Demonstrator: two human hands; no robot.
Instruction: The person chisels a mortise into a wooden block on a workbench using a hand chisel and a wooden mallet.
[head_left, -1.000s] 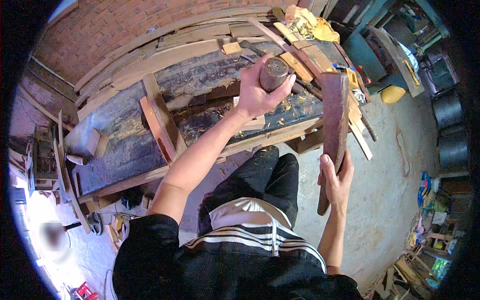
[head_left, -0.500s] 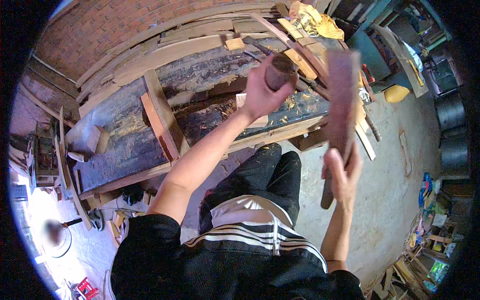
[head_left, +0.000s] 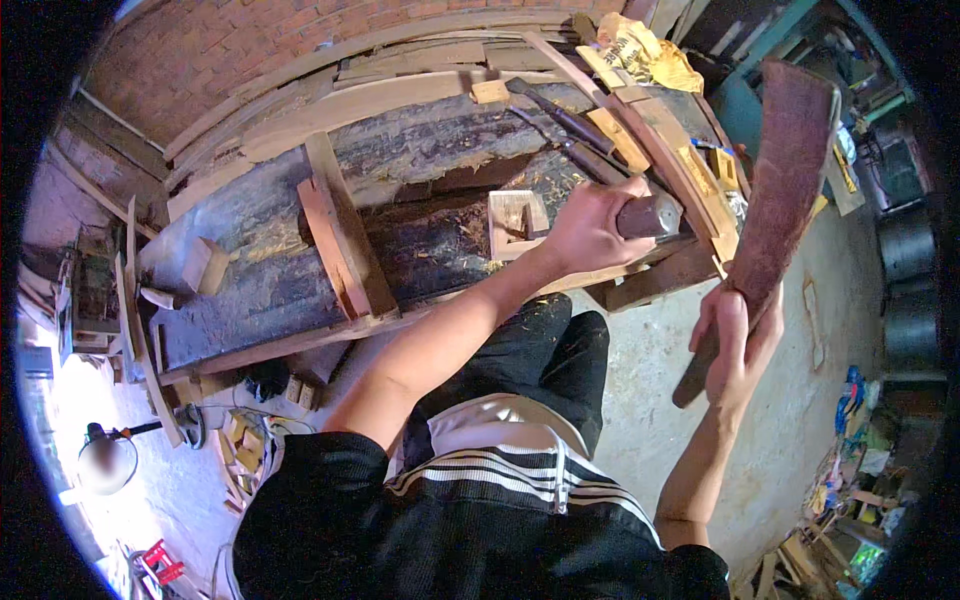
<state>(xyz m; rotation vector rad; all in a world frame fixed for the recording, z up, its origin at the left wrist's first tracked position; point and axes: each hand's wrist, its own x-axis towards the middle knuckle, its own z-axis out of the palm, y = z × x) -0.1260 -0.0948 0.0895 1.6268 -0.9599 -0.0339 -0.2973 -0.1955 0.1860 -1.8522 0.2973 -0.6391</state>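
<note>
My left hand [head_left: 603,225] is wrapped round a thick, round-ended tool handle [head_left: 650,217] at the bench's front edge, with the handle's end facing up; its other end is hidden. In my right hand [head_left: 738,340] is a long, flat, dark-brown wooden mallet [head_left: 790,170], raised to the right of the bench, its narrow grip running down through my fingers. A pale wooden block [head_left: 503,226] with a rectangular hole lies on the dark bench [head_left: 430,225], just left of my left hand, which covers part of that area.
Long dark-handled tools [head_left: 565,115] and wood strips [head_left: 665,140] lie at the bench's right end. Two joined boards [head_left: 340,230] cross its middle. A small block [head_left: 205,265] sits at the left. A yellow bag [head_left: 650,55] is behind; scrap wood [head_left: 820,560] lies at lower right.
My left hand has moved right and down with the tool handle, uncovering the holed block. The mallet has swung right and tilted, my right hand moving right with it.
</note>
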